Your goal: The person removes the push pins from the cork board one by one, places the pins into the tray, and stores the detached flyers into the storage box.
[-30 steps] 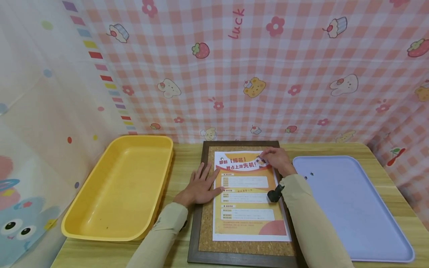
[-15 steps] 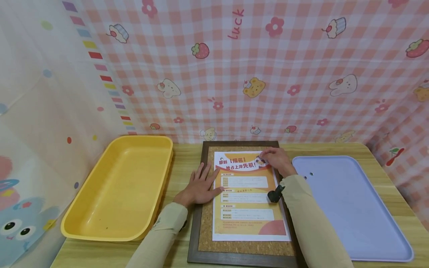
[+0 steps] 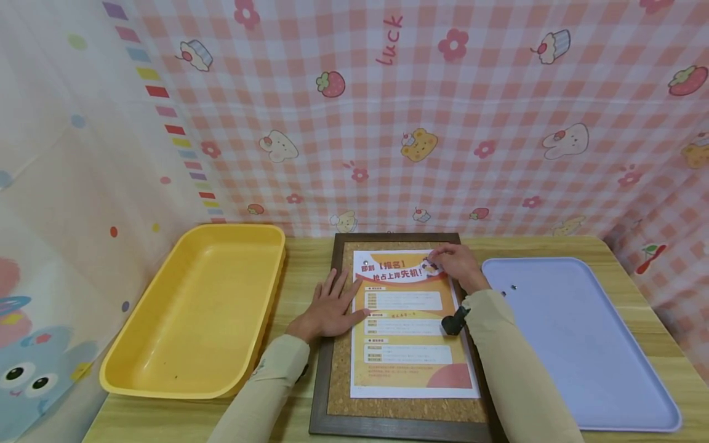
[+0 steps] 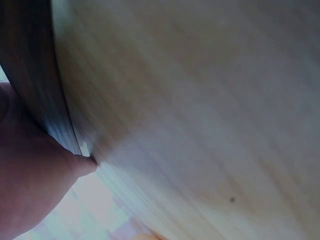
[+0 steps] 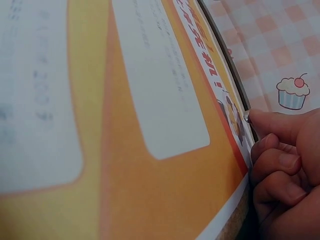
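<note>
A printed orange-and-white poster (image 3: 410, 344) lies on a cork board (image 3: 399, 407) with a dark wooden frame. My left hand (image 3: 329, 311) rests with fingers spread across the frame's left side and the poster's left edge. At the poster's upper right corner, my right hand (image 3: 460, 266) holds a small shiny thumbtack (image 5: 246, 118) against the paper. In the right wrist view one digit reaches to the tack and the other fingers curl below it. Another silver thumbtack (image 3: 365, 263) sits at the poster's upper left corner. The left wrist view shows mostly wood-grain tabletop (image 4: 200, 100).
A deep yellow tray (image 3: 194, 307) stands left of the board. To its right is a shallow lavender tray (image 3: 587, 357), where two small dark-and-shiny pieces (image 3: 514, 287) lie near the upper left. A checked curtain (image 3: 354, 123) hangs behind the table.
</note>
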`<state>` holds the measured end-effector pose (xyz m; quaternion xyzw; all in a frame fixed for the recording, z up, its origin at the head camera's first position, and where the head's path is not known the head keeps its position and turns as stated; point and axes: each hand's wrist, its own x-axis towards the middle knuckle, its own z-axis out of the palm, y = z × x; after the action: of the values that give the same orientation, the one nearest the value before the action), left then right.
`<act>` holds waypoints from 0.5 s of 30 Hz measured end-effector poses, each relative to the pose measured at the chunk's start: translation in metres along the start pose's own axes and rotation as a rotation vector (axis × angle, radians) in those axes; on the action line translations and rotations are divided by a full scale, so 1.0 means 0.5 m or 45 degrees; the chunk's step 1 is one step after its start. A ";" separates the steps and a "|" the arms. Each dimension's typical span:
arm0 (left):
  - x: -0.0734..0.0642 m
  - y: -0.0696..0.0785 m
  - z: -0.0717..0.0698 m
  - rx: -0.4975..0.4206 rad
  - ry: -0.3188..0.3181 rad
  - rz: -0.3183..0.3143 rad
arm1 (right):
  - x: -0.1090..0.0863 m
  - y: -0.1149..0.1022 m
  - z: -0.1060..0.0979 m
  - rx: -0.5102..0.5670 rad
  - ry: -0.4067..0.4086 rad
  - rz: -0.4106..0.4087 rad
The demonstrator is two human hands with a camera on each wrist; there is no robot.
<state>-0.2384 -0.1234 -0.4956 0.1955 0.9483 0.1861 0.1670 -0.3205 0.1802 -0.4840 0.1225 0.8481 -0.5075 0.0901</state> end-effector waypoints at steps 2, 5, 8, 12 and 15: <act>0.000 -0.001 0.000 -0.004 0.005 0.003 | 0.000 -0.001 0.001 0.001 0.004 -0.001; -0.001 -0.002 -0.001 -0.005 0.004 0.006 | 0.000 -0.001 0.002 0.004 0.005 0.006; -0.002 -0.001 -0.003 -0.010 0.002 0.018 | -0.001 0.001 0.001 -0.004 0.003 0.001; -0.001 -0.004 -0.002 -0.009 0.005 0.032 | -0.005 0.003 0.000 -0.011 0.009 -0.007; 0.002 -0.006 0.003 -0.005 0.003 0.018 | -0.007 0.003 0.000 -0.002 0.025 -0.007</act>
<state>-0.2396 -0.1251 -0.4982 0.2016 0.9467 0.1895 0.1650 -0.3169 0.1803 -0.4842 0.1250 0.8497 -0.5059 0.0803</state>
